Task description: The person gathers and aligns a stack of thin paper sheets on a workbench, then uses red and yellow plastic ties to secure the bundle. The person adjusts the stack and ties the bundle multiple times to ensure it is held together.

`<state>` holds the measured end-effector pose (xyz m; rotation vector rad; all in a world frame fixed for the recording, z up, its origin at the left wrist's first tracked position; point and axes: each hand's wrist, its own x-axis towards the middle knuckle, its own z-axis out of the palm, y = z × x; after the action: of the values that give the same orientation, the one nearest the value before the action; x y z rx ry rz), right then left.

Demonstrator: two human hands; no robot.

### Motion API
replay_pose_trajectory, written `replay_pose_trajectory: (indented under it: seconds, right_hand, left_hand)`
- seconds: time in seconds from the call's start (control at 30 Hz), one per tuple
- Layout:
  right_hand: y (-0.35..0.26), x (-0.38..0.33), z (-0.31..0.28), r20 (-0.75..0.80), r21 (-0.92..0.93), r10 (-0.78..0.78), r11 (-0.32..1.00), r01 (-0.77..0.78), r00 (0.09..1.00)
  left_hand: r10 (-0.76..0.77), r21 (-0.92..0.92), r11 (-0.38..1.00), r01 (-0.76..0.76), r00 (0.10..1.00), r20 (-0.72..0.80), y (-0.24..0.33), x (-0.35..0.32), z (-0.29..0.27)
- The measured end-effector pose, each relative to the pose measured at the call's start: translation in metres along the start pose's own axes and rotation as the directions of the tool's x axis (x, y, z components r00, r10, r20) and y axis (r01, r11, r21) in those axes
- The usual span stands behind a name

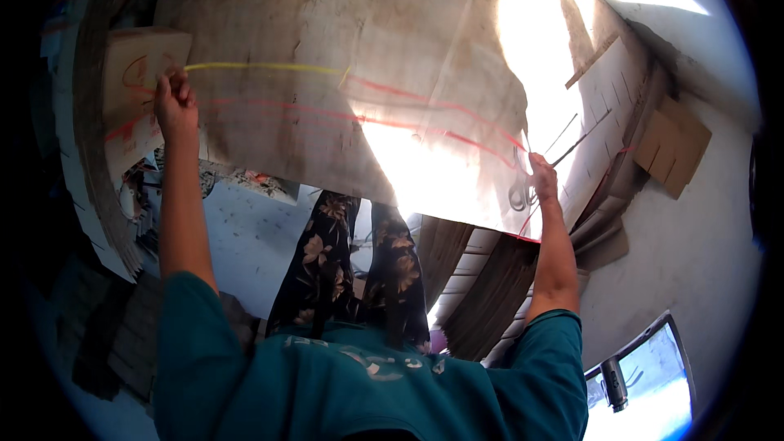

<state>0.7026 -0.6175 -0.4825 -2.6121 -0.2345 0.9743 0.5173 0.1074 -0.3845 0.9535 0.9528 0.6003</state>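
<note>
- Cord (269,68): a thin line, yellow over its left stretch and red further right, drawn taut across a big sheet of cardboard (327,114). Its long axis runs left to right in the head view, sagging slightly downward toward the right end.
- The tension seems to be the reason for the wide spread of the arms: each end is pinned so the line lies straight against the sheet.
- Left hand (174,102): fingers closed, pinching the cord's yellow end against the sheet's upper left part.
- Right hand (541,175): closed on the red end near the sheet's right edge; scissors (518,196) appear to hang just beside it.
- More red lines cross the sheet below the cord.
- Further out: stacked cardboard pieces (621,114) to the right, and a pale floor (261,237) beneath.
</note>
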Motion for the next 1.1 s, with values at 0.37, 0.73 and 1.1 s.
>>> replay_pose_trajectory:
  seconds: [0.37,0.73,1.1]
  right_hand:
    - [-0.046,0.114,-0.050,-0.243,-0.196,0.154,0.959,-0.204,0.958]
    - [-0.094,0.151,-0.101,-0.395,-0.407,0.004,0.896,-0.179,0.919]
    - [-0.169,0.082,0.019,-0.303,-0.395,-0.366,0.889,0.233,0.880]
  left_hand:
    - [-0.053,0.078,0.995,0.059,0.995,-0.079,-0.070,0.083,0.052]
    - [0.324,0.843,0.439,-0.312,0.930,0.176,-0.136,0.120,-0.055]
    - [0.018,0.689,-0.114,-0.716,0.692,0.722,-0.148,-0.043,0.064]
